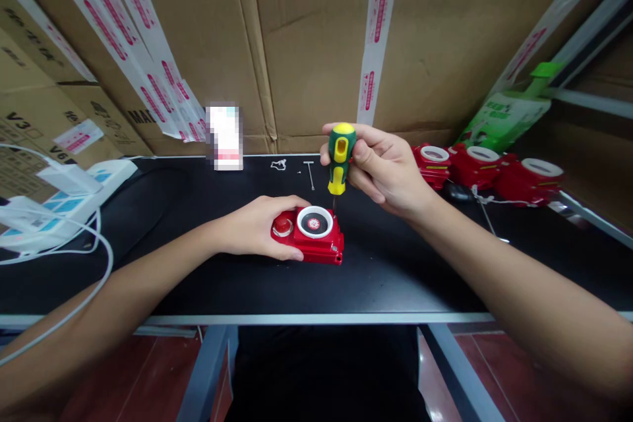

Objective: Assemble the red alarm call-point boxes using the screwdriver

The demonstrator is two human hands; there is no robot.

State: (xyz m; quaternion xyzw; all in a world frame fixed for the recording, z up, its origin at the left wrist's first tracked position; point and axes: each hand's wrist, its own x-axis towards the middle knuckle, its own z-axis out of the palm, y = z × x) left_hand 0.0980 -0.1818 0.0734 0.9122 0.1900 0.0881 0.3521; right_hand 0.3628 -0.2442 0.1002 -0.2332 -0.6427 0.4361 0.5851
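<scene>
Left hand [260, 227] grip closed on small red plastic toy [309, 235] with white ring, flat on black worktop [395, 270]. Right hand [386, 168] grip closed around green-yellow stubby screwdriver [341, 155], upright, tip at toy's 1 o'clock corner.

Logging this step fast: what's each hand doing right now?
Left hand: closed around the red plastic device with a white ring.
Right hand: closed on the green-and-yellow-handled screwdriver.

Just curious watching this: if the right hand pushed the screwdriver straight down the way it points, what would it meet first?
Most likely the red toy, at its far right corner beside the white ring. The right hand holds the screwdriver upright, tip apparently already touching there.
</scene>
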